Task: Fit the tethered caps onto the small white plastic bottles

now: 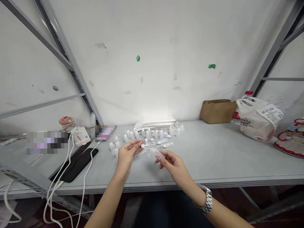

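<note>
Currently, left hand point(126, 155) holds cap point(142, 146), right hand point(175, 162) bottle point(157, 153).

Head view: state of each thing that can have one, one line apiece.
Small white part, pinched in left hand
Translucent bottle, held tilted in right hand; open or capped unclear
Back-row bottles, upright
Bottle near the cords, lying on its side
White cords, loose, bunched
Cardboard box, top open
Plastic bag, filled, handles up
Metal watch, worn on right wrist
</note>
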The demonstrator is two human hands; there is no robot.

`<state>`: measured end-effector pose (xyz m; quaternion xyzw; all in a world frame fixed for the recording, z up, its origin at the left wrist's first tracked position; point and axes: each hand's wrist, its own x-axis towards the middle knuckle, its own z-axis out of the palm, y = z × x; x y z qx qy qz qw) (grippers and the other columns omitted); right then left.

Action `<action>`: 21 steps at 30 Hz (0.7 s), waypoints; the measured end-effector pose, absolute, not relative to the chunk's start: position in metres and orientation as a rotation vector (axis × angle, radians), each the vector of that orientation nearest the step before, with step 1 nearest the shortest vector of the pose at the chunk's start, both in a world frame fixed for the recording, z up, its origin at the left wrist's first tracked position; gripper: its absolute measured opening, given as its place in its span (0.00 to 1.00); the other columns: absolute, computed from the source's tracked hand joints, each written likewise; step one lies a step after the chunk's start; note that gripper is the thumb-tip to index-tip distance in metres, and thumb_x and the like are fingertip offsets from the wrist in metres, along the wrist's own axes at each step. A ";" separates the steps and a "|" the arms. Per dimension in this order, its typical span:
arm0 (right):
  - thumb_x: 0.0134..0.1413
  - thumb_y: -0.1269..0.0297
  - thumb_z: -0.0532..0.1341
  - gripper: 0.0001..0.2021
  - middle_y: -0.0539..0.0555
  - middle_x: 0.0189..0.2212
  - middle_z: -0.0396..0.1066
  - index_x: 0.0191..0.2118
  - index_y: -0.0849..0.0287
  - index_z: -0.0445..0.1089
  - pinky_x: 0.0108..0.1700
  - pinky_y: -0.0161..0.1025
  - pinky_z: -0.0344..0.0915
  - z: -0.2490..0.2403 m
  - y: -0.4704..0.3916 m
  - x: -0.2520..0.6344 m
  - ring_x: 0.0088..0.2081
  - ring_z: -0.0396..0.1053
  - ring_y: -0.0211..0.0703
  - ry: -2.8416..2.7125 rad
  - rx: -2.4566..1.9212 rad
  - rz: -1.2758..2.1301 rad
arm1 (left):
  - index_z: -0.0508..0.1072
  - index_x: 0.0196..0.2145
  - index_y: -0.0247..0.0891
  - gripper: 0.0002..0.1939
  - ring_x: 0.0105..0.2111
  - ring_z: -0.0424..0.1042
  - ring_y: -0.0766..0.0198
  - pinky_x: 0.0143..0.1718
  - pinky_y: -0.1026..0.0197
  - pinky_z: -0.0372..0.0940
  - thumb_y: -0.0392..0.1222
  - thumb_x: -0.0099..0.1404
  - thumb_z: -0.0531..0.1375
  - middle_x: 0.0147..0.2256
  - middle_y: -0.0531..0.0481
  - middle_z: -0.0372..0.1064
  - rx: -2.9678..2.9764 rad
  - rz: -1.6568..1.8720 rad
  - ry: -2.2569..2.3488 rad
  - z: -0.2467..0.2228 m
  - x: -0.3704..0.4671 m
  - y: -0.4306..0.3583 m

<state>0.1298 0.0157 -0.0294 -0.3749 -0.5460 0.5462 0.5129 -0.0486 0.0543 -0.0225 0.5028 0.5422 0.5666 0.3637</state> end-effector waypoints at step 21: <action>0.55 0.62 0.57 0.13 0.54 0.34 0.72 0.47 0.53 0.67 0.40 0.44 0.62 -0.042 0.007 0.129 0.33 0.67 0.45 -1.692 -0.926 0.600 | 0.77 0.33 0.35 0.13 0.41 0.73 0.58 0.45 0.57 0.65 0.39 0.47 0.68 0.36 0.45 0.77 0.825 1.445 0.909 -0.009 -0.020 0.026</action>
